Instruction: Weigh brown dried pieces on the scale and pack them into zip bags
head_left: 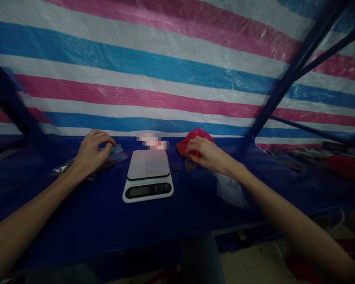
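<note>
Cup (189,167), small, clear: on the blue worktop (148,228), right of the white scale (148,165), beside loose brown bits (175,168). Probably light, thin-walled and easily tipped; best taken lightly by opposite sides near the rim.
Right hand (208,153): fingers curled at the cup, before a red bag (198,132); whether they pinch its rim, cannot tell.
Left hand (91,152): thumb and forefinger drawn close over a clear bag (110,162), likely limp and slippery, best held by its edge; any pinch on it, cannot tell.
</note>
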`<state>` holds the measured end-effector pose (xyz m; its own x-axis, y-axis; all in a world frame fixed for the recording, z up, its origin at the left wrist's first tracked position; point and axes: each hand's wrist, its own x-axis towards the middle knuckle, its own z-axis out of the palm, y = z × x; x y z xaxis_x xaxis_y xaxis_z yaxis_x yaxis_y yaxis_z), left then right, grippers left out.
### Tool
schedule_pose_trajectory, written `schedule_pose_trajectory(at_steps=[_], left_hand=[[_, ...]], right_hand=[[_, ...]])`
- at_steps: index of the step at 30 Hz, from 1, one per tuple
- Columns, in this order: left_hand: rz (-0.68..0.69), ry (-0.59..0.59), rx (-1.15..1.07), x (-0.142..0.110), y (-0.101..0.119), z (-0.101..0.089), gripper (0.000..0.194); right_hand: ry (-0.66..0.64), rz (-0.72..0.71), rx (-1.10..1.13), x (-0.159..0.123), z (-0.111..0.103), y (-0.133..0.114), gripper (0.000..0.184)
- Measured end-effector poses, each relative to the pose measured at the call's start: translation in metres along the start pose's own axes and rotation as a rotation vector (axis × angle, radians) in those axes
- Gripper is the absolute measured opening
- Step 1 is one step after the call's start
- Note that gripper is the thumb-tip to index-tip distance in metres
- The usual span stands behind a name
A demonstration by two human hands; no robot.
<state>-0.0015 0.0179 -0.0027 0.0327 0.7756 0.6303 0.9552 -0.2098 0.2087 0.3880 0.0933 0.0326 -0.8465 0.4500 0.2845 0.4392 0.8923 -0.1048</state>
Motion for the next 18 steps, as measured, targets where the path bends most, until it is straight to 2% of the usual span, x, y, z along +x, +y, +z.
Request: schedule_pose_trajectory(at_steps=[2,6,8,11,15,18], left_hand=[[0.008,0.001,-0.014,0.000,-0.002,0.001,0.027],[0.007,0.033,-0.062,0.000,-0.002,0.003,0.026],[0.000,0.043,-0.076,0.001,-0.002,0.004,0.026],[-0.022,0.029,-0.073,0.001,0.000,0.004,0.026],[-0.041,0.034,-0.069,0.001,0.001,0.002,0.026],[-0.026,0.029,-0.068,0.000,0.001,0.001,0.027]], right_hand=[[-0.012,-0.009,-0.024,0.010,0.005,-0.006,0.011],[-0.199,-0.066,-0.025,0.026,0.027,-0.008,0.022],[-0.268,-0.061,0.009,0.031,0.037,-0.008,0.021],[-0.289,-0.085,0.073,0.038,0.044,-0.009,0.020],[-0.316,-0.098,0.126,0.043,0.036,-0.006,0.021],[-0.262,-0.013,0.145,0.040,0.012,0.001,0.019]])
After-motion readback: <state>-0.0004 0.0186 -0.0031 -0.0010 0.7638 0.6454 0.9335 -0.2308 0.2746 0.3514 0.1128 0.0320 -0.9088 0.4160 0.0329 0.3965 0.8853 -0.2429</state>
